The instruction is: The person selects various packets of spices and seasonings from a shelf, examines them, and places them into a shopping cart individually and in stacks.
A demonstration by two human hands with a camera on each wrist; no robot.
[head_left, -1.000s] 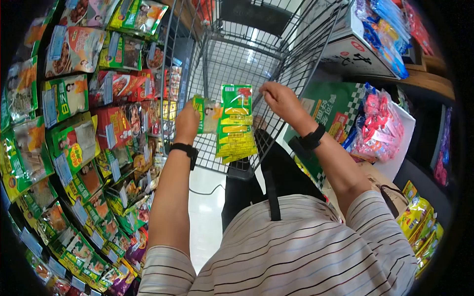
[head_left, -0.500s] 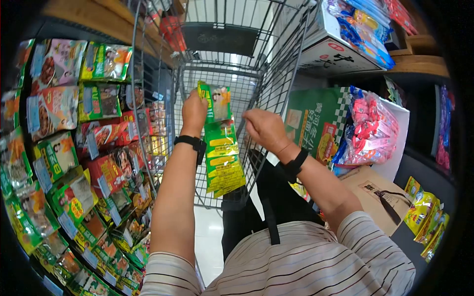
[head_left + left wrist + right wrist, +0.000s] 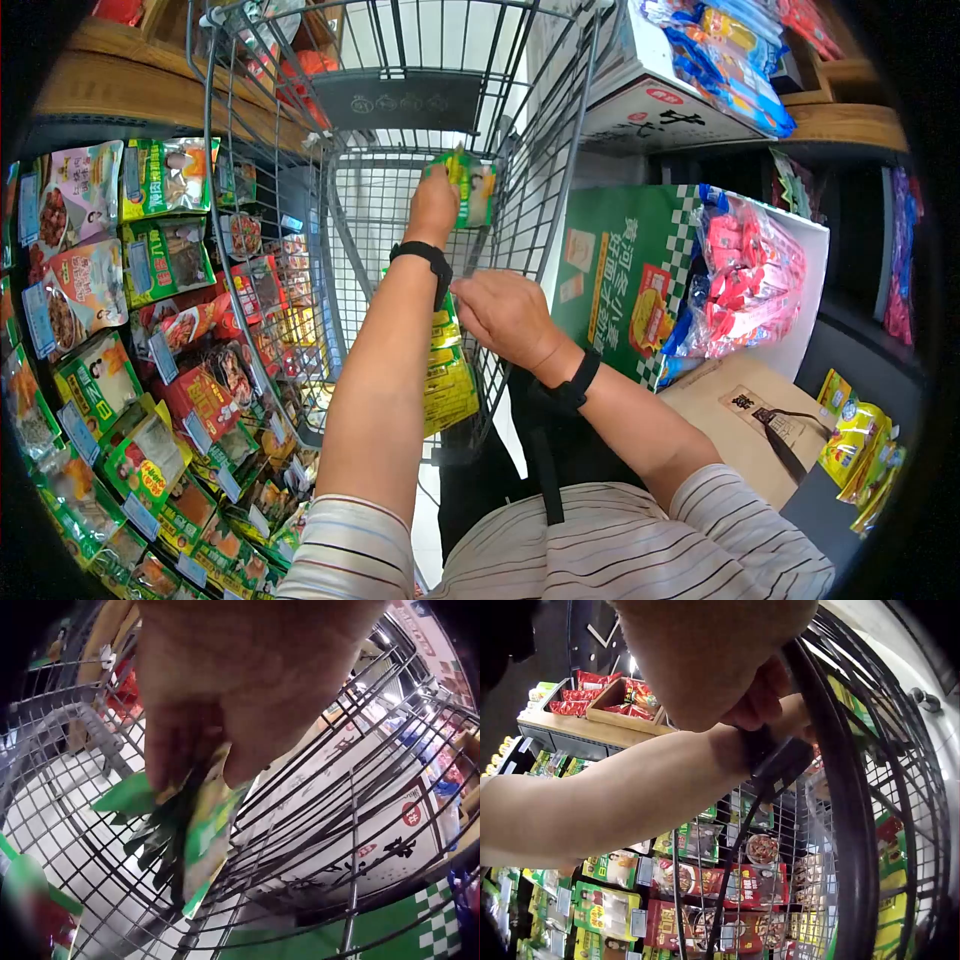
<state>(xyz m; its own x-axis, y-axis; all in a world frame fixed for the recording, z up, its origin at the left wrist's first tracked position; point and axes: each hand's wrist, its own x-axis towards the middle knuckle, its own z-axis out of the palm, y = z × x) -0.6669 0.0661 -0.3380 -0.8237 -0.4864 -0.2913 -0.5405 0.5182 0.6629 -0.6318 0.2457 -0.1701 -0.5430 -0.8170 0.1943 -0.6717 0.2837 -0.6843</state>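
Bright, even shop light fills the scene, and the pale floor seen through my wire cart [image 3: 360,215] glares white. The head view is a fisheye circle with black corners. The shelves [image 3: 120,330] left of the cart bow toward that rim yet stay sharp and colourful. Both wrist views are soft up close. My left hand [image 3: 247,675] and its green packet [image 3: 202,832] blur above the cart's mesh, and my right hand [image 3: 712,652] is a shaded blur at the cart's edge.

Head camera looks forward and down into the cart [image 3: 350,230]. Wrist cameras sit close behind the left hand [image 3: 240,682] and right hand [image 3: 705,652]; all three show the cart's wire.
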